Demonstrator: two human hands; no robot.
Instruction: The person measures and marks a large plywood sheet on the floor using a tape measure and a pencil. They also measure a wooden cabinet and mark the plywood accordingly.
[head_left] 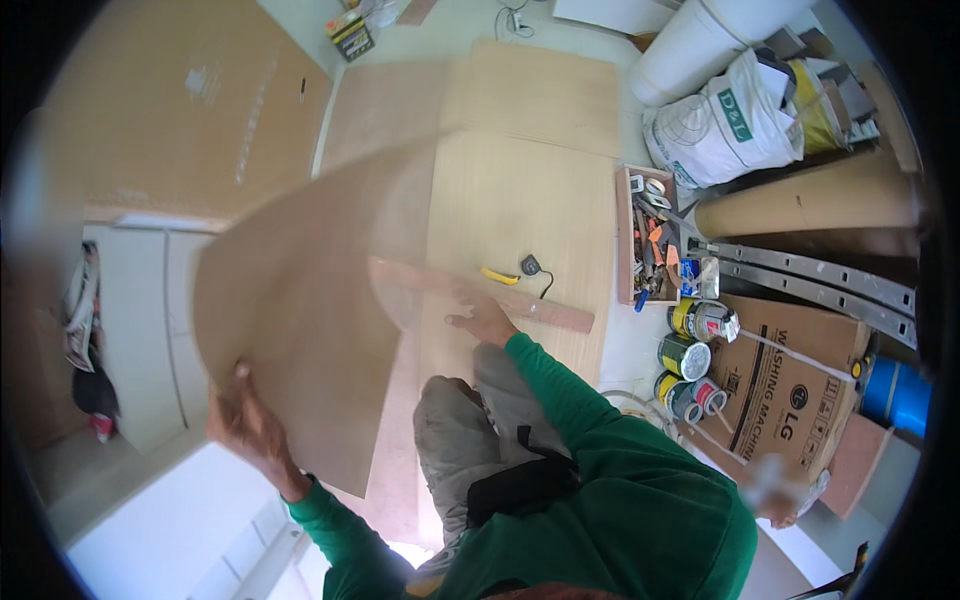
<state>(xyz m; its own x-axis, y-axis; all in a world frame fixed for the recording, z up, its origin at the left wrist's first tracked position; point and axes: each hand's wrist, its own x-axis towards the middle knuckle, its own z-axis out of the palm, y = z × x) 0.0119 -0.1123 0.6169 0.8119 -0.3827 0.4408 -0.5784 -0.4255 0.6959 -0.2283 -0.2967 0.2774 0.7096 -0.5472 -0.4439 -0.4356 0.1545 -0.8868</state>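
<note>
My left hand (pixel 250 425) grips the edge of a large thin brown sheet (pixel 305 320), thumb on its face. The sheet is lifted and curved, and its far part is smeared by motion. My right hand (pixel 482 320) is open, fingers apart, beside a reddish wooden strip (pixel 545 308). Whether it touches the strip or the board below I cannot tell. Past the strip lie a yellow utility knife (pixel 499 276) and a black tape measure (pixel 530 265) with a dark cord. All of these rest on a pale wood-grain board (pixel 525 200).
A wooden toolbox (pixel 624 235) full of hand tools stands right of the board. Several paint cans (pixel 684 356), a large cardboard box (pixel 790 380) and an aluminium ladder (pixel 815 285) line the right side. A white sack (pixel 725 125) sits farther back. A big brown panel (pixel 200 110) stands at left.
</note>
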